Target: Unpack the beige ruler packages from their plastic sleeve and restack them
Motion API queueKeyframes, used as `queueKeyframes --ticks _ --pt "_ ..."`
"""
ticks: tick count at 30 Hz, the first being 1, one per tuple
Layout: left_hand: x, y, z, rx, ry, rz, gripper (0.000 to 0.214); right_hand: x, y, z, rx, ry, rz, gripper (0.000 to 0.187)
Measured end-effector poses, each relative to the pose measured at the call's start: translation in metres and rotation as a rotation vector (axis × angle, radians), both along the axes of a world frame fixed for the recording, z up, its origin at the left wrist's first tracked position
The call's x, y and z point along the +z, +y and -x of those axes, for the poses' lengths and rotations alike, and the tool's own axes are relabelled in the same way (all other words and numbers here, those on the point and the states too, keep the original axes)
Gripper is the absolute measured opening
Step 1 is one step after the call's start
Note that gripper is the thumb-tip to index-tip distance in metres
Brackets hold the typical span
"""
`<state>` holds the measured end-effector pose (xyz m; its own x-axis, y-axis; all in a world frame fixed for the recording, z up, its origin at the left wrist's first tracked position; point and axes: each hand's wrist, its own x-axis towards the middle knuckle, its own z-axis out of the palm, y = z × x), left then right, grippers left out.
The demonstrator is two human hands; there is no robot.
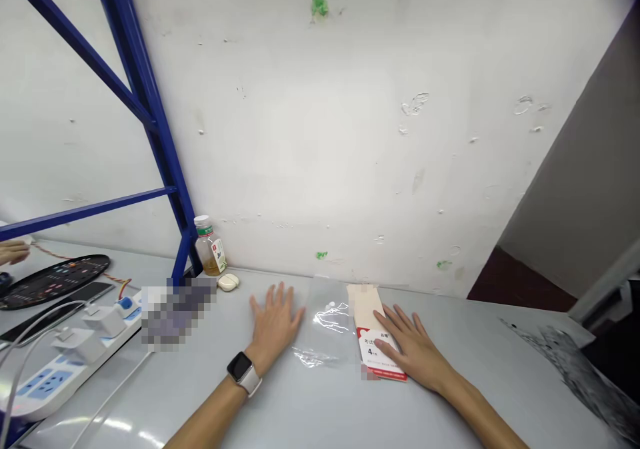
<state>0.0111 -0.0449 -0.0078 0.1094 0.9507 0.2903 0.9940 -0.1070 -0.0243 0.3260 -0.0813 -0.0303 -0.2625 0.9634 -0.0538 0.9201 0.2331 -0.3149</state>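
My left hand point(274, 327) lies flat on the grey table, fingers spread, with a watch point(243, 372) on its wrist. Just to its right is a clear plastic bag point(327, 329), flat and shiny. Beyond the bag, a packet point(381, 356) with a red and white label, printed with a "4", lies below a cream-coloured piece point(367, 306); whether the two are joined I cannot tell. My right hand point(413, 349) rests with its fingers stretched out, the thumb and a finger overlapping the right side of the packet. Neither hand grips anything.
A bottle point(211, 248) and a small cream case point(229, 282) stand by the wall. At left are a blue metal frame point(150, 122), a power strip point(55, 376) with plugged chargers and cables, and a black round board point(55, 279). Another person's hand point(14, 252) shows at the far left.
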Motion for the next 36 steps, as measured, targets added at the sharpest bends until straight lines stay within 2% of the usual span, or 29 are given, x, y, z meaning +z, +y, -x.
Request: queueKeyframes --ticks 5,10,16,22,26,29,32,36 --pt "0.014 0.008 0.036 0.346 0.089 -0.033 0.055 0.001 -0.001 0.0 0.005 0.01 -0.004 0.071" --pt "0.024 0.013 0.074 0.493 -0.023 -0.018 0.056 -0.003 -0.001 -0.001 -0.004 -0.006 -0.016 0.071" --pt "0.025 0.014 0.098 0.538 -0.137 0.03 0.06 -0.009 0.002 -0.003 0.007 -0.001 -0.036 0.07" --pt "0.023 0.016 0.098 0.54 -0.152 0.043 0.06 -0.009 0.001 -0.003 0.009 0.013 -0.026 0.069" --pt "0.03 0.017 0.103 0.511 -0.137 -0.034 0.058 -0.009 0.001 -0.003 0.01 0.003 -0.038 0.068" --pt "0.04 0.019 0.128 0.518 -0.16 -0.045 0.059 -0.009 0.001 -0.003 0.006 -0.007 -0.037 0.069" --pt "0.05 0.022 0.169 0.496 -0.275 0.015 0.066 -0.009 0.002 -0.003 0.006 0.0 -0.029 0.069" --pt "0.058 0.02 0.217 0.438 -0.379 0.128 0.055 -0.009 0.002 -0.003 0.008 0.004 -0.019 0.07"
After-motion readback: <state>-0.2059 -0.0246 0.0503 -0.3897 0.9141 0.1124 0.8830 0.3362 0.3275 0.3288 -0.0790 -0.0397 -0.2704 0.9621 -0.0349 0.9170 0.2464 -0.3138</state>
